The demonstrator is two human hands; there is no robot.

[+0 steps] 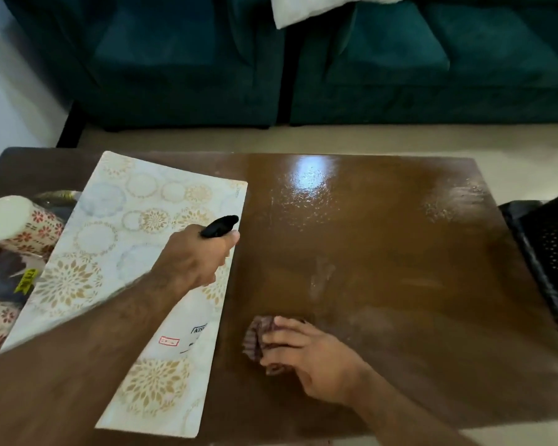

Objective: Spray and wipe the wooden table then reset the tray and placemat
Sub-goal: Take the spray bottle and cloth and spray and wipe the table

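Note:
My left hand (195,255) grips a white spray bottle (192,326) by its black trigger head (220,225), nozzle pointing right over the wooden table (400,252). Droplets of spray glisten on the table's far middle and right. My right hand (306,352) presses a dark striped cloth (257,338) onto the near middle of the table, fingers curled over it. A patterned placemat (136,226) lies tilted on the left part of the table, under the bottle. At the far left sits a tray (57,196) holding floral cups (16,222).
A black perforated basket or chair (548,255) stands against the table's right edge. A dark green sofa (303,66) with a white cushion (319,8) runs along the far side, across a strip of pale floor.

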